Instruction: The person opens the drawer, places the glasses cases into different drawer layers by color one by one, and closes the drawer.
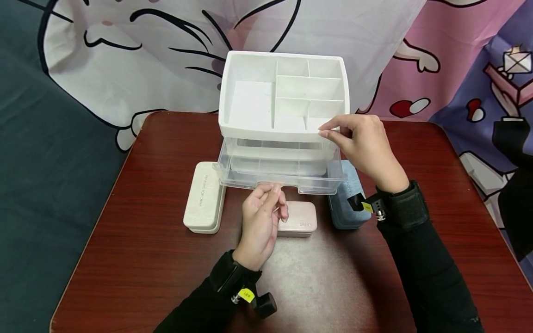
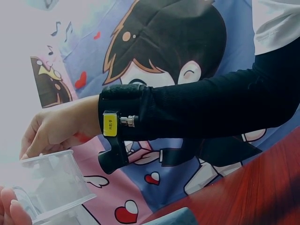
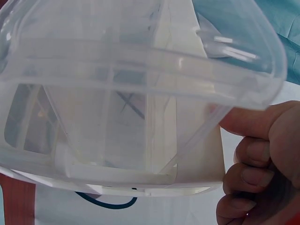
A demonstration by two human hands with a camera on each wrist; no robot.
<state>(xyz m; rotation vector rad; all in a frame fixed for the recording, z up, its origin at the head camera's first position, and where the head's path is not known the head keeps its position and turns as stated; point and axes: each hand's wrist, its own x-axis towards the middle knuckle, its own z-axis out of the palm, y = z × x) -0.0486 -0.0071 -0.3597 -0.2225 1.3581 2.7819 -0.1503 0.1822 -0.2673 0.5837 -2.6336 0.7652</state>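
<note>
A white tiered storage box [image 1: 285, 135] with a divided top tray stands at the back of the table. From its base, a clear plastic drawer [image 1: 287, 180] sticks out toward me. My left hand [image 1: 263, 222] pinches the drawer's front lip between thumb and fingers. At the top tray's front right corner, my right hand [image 1: 370, 147] pinches the rim; the left wrist view shows this right hand [image 2: 61, 129] at the box's upper edge. In the right wrist view, the clear plastic [image 3: 140, 70] fills much of the picture, with curled fingers at its right edge.
A cream case [image 1: 203, 196] lies left of the box. A small pink case [image 1: 300, 218] lies in front, partly behind my left hand. To the right is a blue case [image 1: 349, 206], partly covered by the drawer. A printed cloth [image 1: 166, 69] hangs behind the reddish-brown table [image 1: 125, 240].
</note>
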